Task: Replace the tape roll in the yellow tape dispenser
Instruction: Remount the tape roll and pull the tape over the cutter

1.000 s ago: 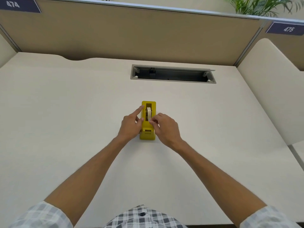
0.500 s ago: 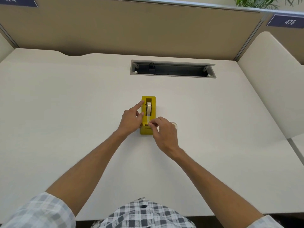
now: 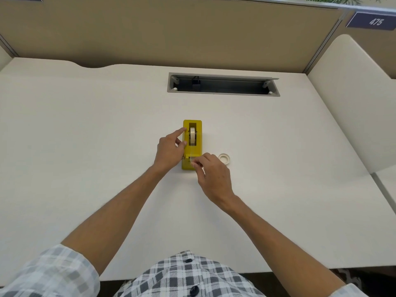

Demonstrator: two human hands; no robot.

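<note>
Pinching the tape end at the cutter, our right hand (image 3: 214, 176) has its fingers (image 3: 198, 165) closed together on the strip. Our left hand (image 3: 169, 152) braces the yellow tape dispenser (image 3: 198, 146), index finger and thumb apart against its side. Beyond our fingertips the tape roll (image 3: 192, 136) sits in its slot. Right of them an empty core (image 3: 224, 158) lies on the tabletop (image 3: 85, 146).

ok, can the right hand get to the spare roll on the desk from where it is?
Probably yes. The spare roll lies flat just beyond the right hand, nothing between them, though its fingers pinch something at the dispenser.
</note>
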